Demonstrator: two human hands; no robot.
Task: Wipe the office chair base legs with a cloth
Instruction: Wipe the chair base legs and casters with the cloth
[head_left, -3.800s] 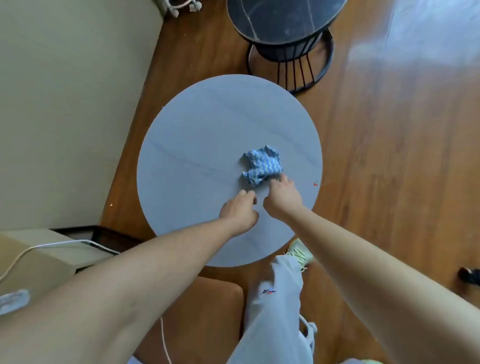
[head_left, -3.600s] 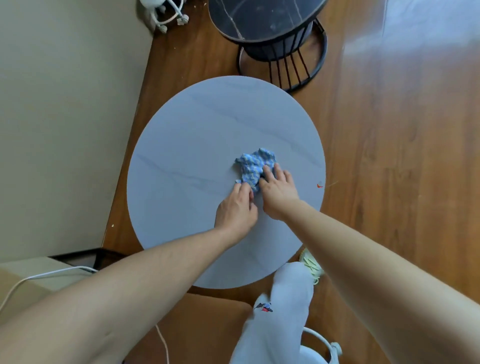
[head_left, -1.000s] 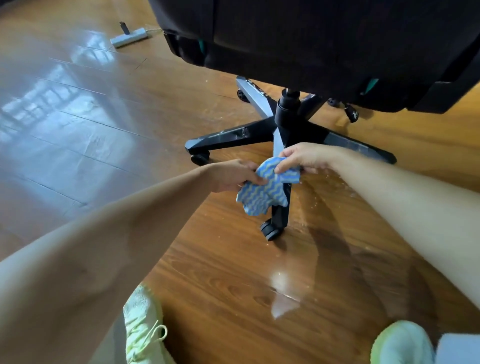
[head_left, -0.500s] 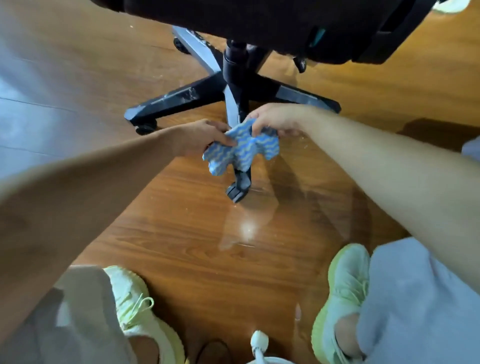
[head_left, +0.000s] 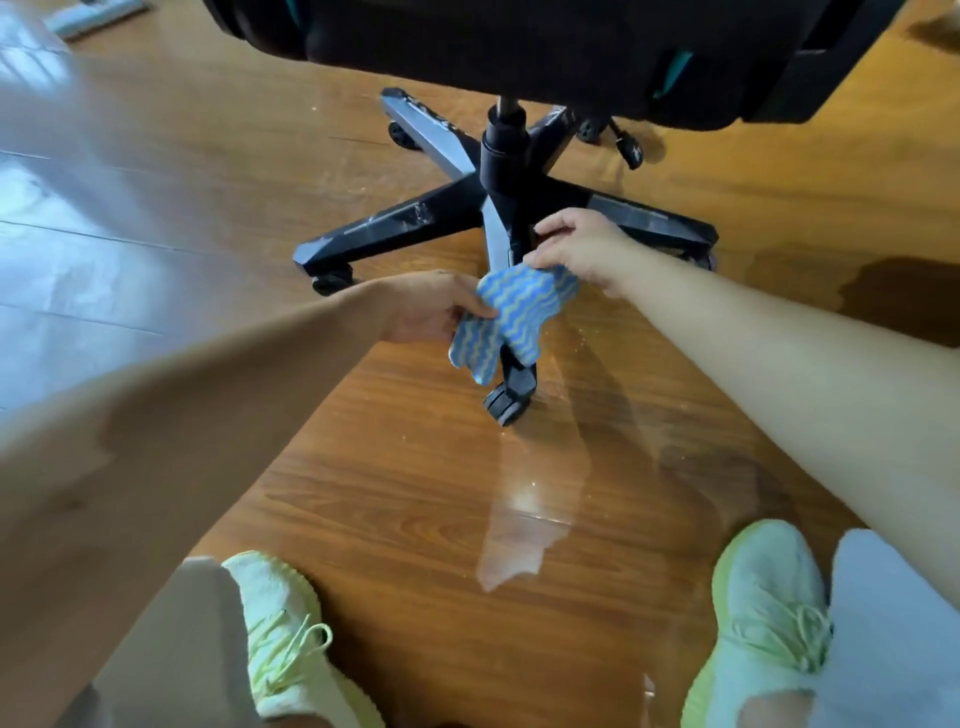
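A black office chair stands ahead with its star-shaped base on the wooden floor. One leg points toward me and ends in a caster. A blue cloth with yellow wavy stripes hangs in front of that leg, held between both hands. My left hand pinches its left edge. My right hand grips its upper right corner close to the central column. The cloth hides the leg's middle part.
The dark seat overhangs the base at the top. My two pale green shoes rest on the floor in front. A pale flat object lies far left on the glossy floor.
Since the first frames the cloth went from the round table to the chair base. In the last second both hands keep the cloth at the near leg while the view shifts.
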